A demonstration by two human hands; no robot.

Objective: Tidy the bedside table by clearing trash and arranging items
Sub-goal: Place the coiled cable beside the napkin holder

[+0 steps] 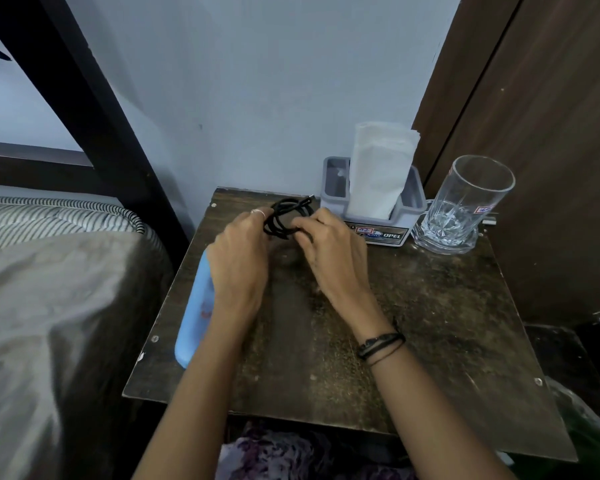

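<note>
Both hands, the left hand (pixel 238 261) and right hand (pixel 329 252), are closed on a coiled black cable (pixel 288 216) over the desk (pixel 413 323); beyond it, just right, the glass (pixel 465 206) could probably be knocked if loops spring loose.

I'm looking at a bedroom in a home: a bed (pixel 49 289) with a striped mattress edge and a dark frame (pixel 94 109) on my left, a worn wooden bedside table (pixel 413 323) against a pale wall, a wardrobe door (pixel 534 133) on the right, a tissue holder (pixel 371 202) and drinking glass (pixel 465 206) on top.
</note>
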